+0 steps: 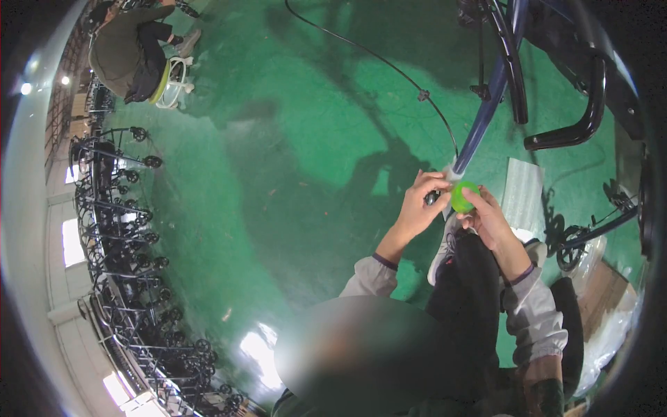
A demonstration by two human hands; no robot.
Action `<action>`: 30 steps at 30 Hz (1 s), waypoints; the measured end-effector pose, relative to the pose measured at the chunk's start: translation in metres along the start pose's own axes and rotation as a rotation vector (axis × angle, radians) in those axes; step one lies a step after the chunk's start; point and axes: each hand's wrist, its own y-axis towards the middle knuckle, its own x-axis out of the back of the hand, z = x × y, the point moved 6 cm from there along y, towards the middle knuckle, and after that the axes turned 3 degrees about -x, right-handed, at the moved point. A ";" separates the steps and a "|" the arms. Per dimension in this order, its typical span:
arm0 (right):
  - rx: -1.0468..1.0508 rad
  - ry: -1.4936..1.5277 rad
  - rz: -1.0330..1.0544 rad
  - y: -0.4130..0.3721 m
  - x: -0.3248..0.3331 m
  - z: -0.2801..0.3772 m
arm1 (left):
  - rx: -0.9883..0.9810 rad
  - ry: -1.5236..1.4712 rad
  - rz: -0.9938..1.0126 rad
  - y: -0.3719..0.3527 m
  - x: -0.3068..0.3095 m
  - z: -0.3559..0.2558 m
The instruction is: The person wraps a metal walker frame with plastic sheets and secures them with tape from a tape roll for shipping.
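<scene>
A bright green round object (465, 197) is held in my right hand (486, 217), whose thumb presses on its face. Just to the left, my left hand (421, 205) has its fingers closed by a small dark part (432, 198), close to the lower end of a blue tube (479, 125). A whitish piece (452, 174) sits at that tube end, partly hidden by my fingers. From there a black cable (389, 64) curves up and left over the floor. What exactly my left fingers grip is too small to tell.
Black curved bars (580, 132) hang at the upper right. A pale sheet (522, 198) lies right of my hands, near a small wheel (571, 250) and a cardboard piece (603, 290). Wheeled black frames (121, 222) line the left side. Another person (128, 52) sits on a stool (174, 83).
</scene>
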 end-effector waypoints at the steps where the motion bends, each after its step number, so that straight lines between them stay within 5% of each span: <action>1: 0.005 -0.006 0.000 0.000 0.000 0.000 | 0.002 -0.002 0.003 0.000 -0.001 0.000; 7: 0.003 -0.051 -0.006 -0.004 -0.004 0.002 | -0.083 0.072 -0.086 -0.001 -0.004 -0.003; 13: 0.055 -0.119 -0.112 -0.009 -0.002 0.006 | 0.106 0.112 -0.274 0.001 -0.003 -0.012; 25: 0.162 0.026 -0.198 0.070 0.045 0.035 | 0.326 0.036 -0.160 0.021 0.003 0.007; 30: 0.188 -0.233 0.053 0.116 0.008 0.065 | 0.461 -0.077 -0.093 0.030 0.003 0.035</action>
